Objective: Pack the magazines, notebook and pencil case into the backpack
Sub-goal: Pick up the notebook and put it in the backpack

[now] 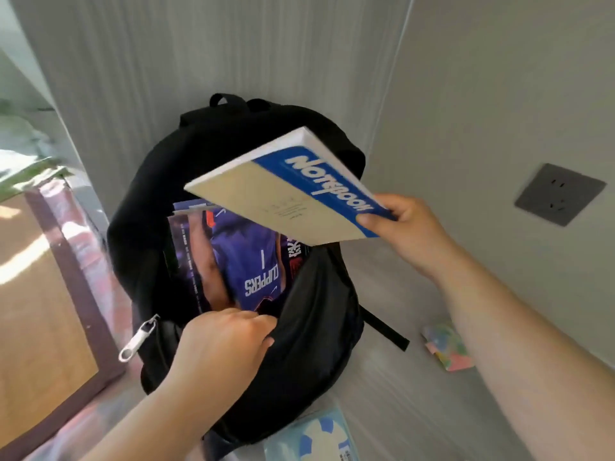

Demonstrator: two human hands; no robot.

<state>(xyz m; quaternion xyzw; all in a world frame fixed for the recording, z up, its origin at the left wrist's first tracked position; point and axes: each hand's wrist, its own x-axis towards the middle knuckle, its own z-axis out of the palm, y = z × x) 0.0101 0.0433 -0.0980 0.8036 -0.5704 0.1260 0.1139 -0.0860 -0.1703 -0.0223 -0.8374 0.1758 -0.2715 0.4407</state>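
A black backpack (319,327) stands open on a pale surface against the wall. Inside it stand magazines (233,257), the front one purple with a basketball jersey. My left hand (223,344) grips the front edge of the backpack's opening and holds it apart. My right hand (409,224) holds a cream and blue notebook (279,191) by one corner, tilted in the air just above the opening. A light blue patterned item (316,437), possibly the pencil case, lies at the bottom edge in front of the backpack.
A grey wall socket (559,194) sits on the wall at right. A small pastel-coloured object (446,347) lies on the surface right of the backpack. A wooden panel with a dark frame (60,294) stands at left. A silver zipper pull (139,337) hangs at the backpack's left side.
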